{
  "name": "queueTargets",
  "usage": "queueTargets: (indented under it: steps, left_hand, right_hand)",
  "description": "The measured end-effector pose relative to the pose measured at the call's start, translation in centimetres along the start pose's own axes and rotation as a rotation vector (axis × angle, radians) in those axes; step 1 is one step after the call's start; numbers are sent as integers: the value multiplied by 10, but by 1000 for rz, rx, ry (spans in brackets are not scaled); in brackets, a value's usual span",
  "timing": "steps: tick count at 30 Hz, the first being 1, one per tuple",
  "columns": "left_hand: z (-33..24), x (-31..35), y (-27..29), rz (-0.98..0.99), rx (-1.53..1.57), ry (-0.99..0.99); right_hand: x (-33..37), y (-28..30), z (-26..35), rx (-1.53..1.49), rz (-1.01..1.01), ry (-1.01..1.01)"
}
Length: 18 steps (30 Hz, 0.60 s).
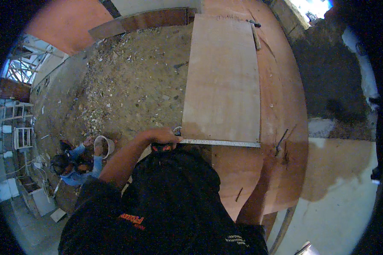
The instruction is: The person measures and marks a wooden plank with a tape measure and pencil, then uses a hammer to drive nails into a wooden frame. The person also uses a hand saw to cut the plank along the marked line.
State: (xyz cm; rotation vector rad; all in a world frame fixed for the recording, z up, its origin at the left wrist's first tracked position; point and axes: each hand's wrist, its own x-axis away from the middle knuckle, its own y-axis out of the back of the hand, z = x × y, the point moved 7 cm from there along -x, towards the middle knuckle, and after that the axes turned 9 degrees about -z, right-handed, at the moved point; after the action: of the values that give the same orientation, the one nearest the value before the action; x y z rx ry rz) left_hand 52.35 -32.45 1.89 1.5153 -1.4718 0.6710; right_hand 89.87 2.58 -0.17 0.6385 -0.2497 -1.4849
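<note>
A pale plywood sheet (223,80) lies lengthwise in front of me on a larger reddish board (281,97). My left hand (161,135) is closed around a tape measure (162,147) with a dark and orange case, at the sheet's near left corner. From it the pale blade (221,143) runs straight across the sheet's near edge to the right corner. Beyond that corner, my right hand (275,159) is closed over the reddish board, gripping a slim dark stick (281,139), perhaps a pencil. Its fingers are partly blurred.
At the left, another person (74,168) in blue sleeves crouches with a white bucket (104,147). Rubble (98,102) covers the ground beside the boards. A hammer-like tool (253,23) and wooden strip (256,38) lie near the sheet's far right corner. A wall (336,76) stands right.
</note>
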Motion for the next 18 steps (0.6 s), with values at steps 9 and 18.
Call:
queueTargets:
  steps: [9, 18]
  left_hand:
    - [32, -24, 0, 58, 53, 105]
    - [4, 2, 12, 35, 167, -159]
  right_hand:
    - [16, -37, 10, -133, 94, -199]
    - [30, -31, 134, 694, 145, 476]
